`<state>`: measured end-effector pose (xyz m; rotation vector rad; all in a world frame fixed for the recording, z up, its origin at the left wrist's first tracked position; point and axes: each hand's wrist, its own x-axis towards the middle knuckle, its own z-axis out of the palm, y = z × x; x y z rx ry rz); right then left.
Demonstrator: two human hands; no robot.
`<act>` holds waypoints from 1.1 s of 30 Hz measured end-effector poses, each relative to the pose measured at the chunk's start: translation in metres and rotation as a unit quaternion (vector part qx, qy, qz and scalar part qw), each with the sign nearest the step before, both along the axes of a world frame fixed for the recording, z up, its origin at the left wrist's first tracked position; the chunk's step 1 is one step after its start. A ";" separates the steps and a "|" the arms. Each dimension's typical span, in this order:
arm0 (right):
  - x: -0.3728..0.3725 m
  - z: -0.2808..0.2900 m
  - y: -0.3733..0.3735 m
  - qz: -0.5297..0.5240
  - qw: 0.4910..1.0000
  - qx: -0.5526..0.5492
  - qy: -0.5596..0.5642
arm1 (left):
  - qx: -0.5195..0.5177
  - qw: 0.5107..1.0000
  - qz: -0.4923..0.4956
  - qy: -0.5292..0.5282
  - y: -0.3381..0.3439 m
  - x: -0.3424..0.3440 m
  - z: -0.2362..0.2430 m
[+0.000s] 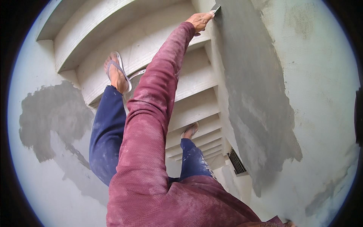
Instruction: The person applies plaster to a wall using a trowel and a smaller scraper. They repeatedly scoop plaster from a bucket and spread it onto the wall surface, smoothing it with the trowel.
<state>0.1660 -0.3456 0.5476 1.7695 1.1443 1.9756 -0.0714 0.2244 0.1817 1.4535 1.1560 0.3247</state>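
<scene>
My left hand (200, 22) is stretched far out at the top, its fingers closed around a putty knife (216, 9). The knife's blade meets the wall by the edge of a wide, dark grey patch of plaster (253, 87). A dusty maroon sleeve (151, 102) covers the reaching arm and crosses the middle of the view. The fingertips are partly hidden behind the hand. My right hand is out of view.
Pale stairs (193, 79) curve up at the top left and drop away below. My feet, in flip-flops (121, 68), stand on different steps. A grey object with a pale rim (138, 72) lies partly behind the sleeve. Another grey patch (56, 117) marks the left wall; a dark vent (237, 162) sits low right.
</scene>
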 end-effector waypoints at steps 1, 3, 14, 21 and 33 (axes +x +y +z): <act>0.001 0.001 -0.001 0.000 1.000 0.000 -0.001 | -0.029 1.000 -0.004 -0.006 -0.008 0.000 0.007; 0.002 0.001 -0.004 0.001 1.000 0.004 -0.001 | -0.031 0.999 0.002 -0.030 -0.021 0.006 -0.009; 0.017 0.008 -0.036 0.012 1.000 0.016 0.003 | -0.016 0.990 0.072 -0.118 -0.150 0.057 -0.034; 0.019 0.013 -0.051 0.029 0.999 0.032 0.000 | 0.018 0.983 0.088 -0.162 -0.278 0.091 -0.043; 0.013 0.015 -0.046 0.027 0.998 0.050 -0.012 | -0.071 0.991 -0.039 -0.102 -0.317 0.031 -0.048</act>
